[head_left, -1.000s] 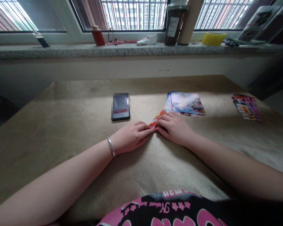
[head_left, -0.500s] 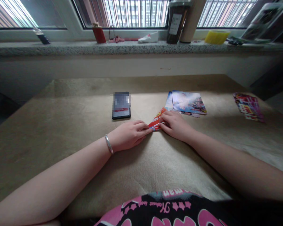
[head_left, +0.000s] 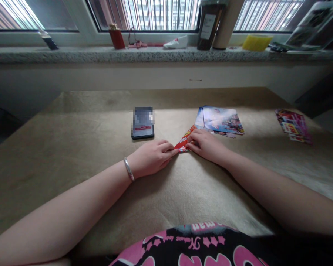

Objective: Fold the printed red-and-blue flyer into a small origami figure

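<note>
The left hand (head_left: 152,158) holds the left tip of the red paper (head_left: 183,141) on the desk (head_left: 161,203), fingers narrowed; the right hand (head_left: 207,144), fingers curled, holds its right side.

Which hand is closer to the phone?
Left. The left hand is just below the phone in the picture, fingers on the red paper. The right hand is farther off, to the phone's right and lower.

Apparently a home, by the cluttered windowsill (head_left: 155,56) and barred windows (head_left: 161,15).
</note>
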Action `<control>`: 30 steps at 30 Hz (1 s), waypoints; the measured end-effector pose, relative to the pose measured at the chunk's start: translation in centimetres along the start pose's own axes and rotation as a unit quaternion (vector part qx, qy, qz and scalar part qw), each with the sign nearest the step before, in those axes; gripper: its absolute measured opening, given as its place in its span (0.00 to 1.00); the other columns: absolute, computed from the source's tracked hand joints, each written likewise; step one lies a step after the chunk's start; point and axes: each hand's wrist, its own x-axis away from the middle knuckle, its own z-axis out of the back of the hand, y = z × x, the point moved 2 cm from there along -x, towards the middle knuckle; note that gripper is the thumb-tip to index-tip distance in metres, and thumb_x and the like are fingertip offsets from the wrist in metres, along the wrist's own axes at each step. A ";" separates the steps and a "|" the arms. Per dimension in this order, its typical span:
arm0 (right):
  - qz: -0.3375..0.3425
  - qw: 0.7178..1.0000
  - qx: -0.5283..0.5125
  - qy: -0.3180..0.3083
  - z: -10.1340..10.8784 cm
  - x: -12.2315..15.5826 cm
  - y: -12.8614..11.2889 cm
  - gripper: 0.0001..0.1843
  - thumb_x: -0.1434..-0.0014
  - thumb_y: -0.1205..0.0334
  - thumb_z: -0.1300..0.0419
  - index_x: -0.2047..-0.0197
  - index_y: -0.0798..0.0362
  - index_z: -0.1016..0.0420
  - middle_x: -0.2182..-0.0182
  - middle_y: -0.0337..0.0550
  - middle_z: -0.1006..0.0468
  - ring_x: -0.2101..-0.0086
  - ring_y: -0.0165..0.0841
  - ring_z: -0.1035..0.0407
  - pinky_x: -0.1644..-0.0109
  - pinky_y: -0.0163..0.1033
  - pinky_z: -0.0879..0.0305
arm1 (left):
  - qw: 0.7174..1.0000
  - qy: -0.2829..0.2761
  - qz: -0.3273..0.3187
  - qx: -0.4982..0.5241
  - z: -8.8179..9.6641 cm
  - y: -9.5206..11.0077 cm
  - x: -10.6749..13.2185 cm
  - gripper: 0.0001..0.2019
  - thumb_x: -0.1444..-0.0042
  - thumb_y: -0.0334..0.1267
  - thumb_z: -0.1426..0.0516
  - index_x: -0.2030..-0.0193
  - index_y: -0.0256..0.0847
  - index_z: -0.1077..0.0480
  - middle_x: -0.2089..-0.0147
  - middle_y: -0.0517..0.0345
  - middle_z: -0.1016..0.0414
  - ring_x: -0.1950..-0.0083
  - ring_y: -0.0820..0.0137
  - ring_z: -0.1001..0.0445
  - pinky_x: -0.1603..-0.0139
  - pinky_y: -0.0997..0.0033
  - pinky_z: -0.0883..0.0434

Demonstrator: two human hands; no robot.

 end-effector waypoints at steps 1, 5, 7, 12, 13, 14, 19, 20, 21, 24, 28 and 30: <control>0.000 1.000 -0.001 0.000 0.0 0.0 0.0 0.08 0.41 0.59 0.44 0.69 0.54 0.31 0.65 0.46 0.28 0.62 0.36 0.35 0.60 0.38 0.42 | 1.000 0.000 0.001 -0.002 0.0 0.0 0.0 0.16 0.38 0.34 0.51 0.45 0.35 0.33 0.57 0.50 0.28 0.57 0.67 0.30 0.55 0.67 0.27; 0.001 1.000 -0.011 0.007 -0.1 0.0 0.0 0.07 0.41 0.60 0.43 0.69 0.53 0.31 0.65 0.45 0.28 0.63 0.36 0.36 0.61 0.38 0.42 | 1.000 -0.007 0.001 -0.011 0.0 0.1 -0.2 0.15 0.37 0.36 0.52 0.47 0.35 0.32 0.59 0.50 0.28 0.59 0.68 0.30 0.56 0.68 0.27; -0.001 1.000 -0.008 0.011 -0.1 0.0 0.0 0.07 0.41 0.60 0.43 0.69 0.53 0.31 0.66 0.45 0.28 0.63 0.36 0.36 0.60 0.38 0.42 | 1.000 -0.012 0.001 -0.015 0.0 0.1 -0.3 0.15 0.36 0.36 0.53 0.48 0.35 0.32 0.60 0.49 0.29 0.59 0.68 0.30 0.56 0.68 0.28; -0.004 1.000 0.003 0.014 0.0 0.1 -0.2 0.06 0.41 0.61 0.43 0.69 0.53 0.31 0.65 0.46 0.28 0.62 0.37 0.36 0.59 0.39 0.42 | 1.000 -0.001 0.016 -0.005 0.1 0.4 -0.5 0.15 0.37 0.36 0.53 0.49 0.34 0.31 0.61 0.49 0.29 0.60 0.68 0.31 0.57 0.67 0.28; -0.004 1.000 0.003 0.014 0.0 0.1 -0.2 0.06 0.41 0.61 0.43 0.69 0.53 0.31 0.65 0.46 0.28 0.62 0.37 0.36 0.59 0.39 0.42 | 1.000 0.002 0.021 -0.002 0.1 0.4 -0.5 0.15 0.37 0.35 0.53 0.50 0.34 0.30 0.61 0.49 0.29 0.61 0.68 0.31 0.58 0.67 0.28; -0.003 1.000 0.002 0.013 -0.1 0.1 -0.2 0.06 0.41 0.61 0.43 0.69 0.53 0.31 0.65 0.46 0.28 0.62 0.37 0.36 0.59 0.39 0.42 | 1.000 0.004 0.025 -0.001 0.1 0.4 -0.5 0.14 0.37 0.35 0.52 0.50 0.34 0.30 0.61 0.49 0.29 0.61 0.68 0.31 0.58 0.67 0.28; -0.003 1.000 0.000 0.018 -0.2 0.0 0.0 0.06 0.42 0.60 0.43 0.69 0.53 0.31 0.65 0.46 0.28 0.62 0.37 0.36 0.59 0.39 0.42 | 1.000 -0.001 0.011 0.003 0.2 0.1 -0.2 0.15 0.38 0.33 0.51 0.49 0.34 0.31 0.60 0.49 0.28 0.59 0.67 0.31 0.57 0.67 0.28; -0.003 1.000 0.000 0.018 -0.3 0.0 0.0 0.07 0.42 0.60 0.43 0.69 0.54 0.31 0.65 0.46 0.28 0.62 0.37 0.36 0.59 0.39 0.42 | 1.000 -0.005 0.005 0.005 0.2 0.0 -0.1 0.15 0.39 0.33 0.51 0.48 0.34 0.31 0.60 0.49 0.28 0.59 0.67 0.30 0.56 0.68 0.28; -0.004 1.000 0.000 0.017 -0.3 0.0 0.0 0.07 0.42 0.60 0.43 0.69 0.54 0.31 0.65 0.46 0.28 0.62 0.37 0.36 0.59 0.39 0.42 | 1.000 -0.009 0.000 0.007 0.3 0.0 -0.1 0.15 0.39 0.33 0.51 0.48 0.35 0.31 0.59 0.49 0.28 0.59 0.68 0.30 0.56 0.68 0.28; -0.003 1.000 -0.002 0.017 -0.2 0.1 0.0 0.07 0.42 0.60 0.43 0.70 0.54 0.31 0.66 0.46 0.29 0.63 0.36 0.36 0.60 0.39 0.42 | 1.000 -0.014 -0.006 0.011 0.4 -0.2 -0.1 0.15 0.38 0.33 0.52 0.48 0.35 0.31 0.58 0.49 0.27 0.58 0.68 0.30 0.55 0.68 0.28; -0.004 1.000 -0.005 0.021 -0.2 0.1 -0.1 0.07 0.42 0.61 0.43 0.70 0.54 0.31 0.66 0.45 0.29 0.63 0.36 0.36 0.60 0.38 0.42 | 1.000 -0.009 -0.010 0.013 0.4 -0.1 -0.2 0.15 0.37 0.33 0.53 0.49 0.34 0.31 0.60 0.49 0.27 0.59 0.69 0.30 0.55 0.69 0.28; -0.003 1.000 -0.004 0.023 -0.2 0.1 -0.1 0.07 0.42 0.61 0.43 0.70 0.54 0.31 0.66 0.45 0.29 0.63 0.36 0.36 0.60 0.38 0.42 | 1.000 -0.006 -0.010 0.010 0.3 0.0 -0.2 0.15 0.37 0.33 0.53 0.49 0.34 0.30 0.60 0.50 0.28 0.59 0.69 0.30 0.56 0.69 0.28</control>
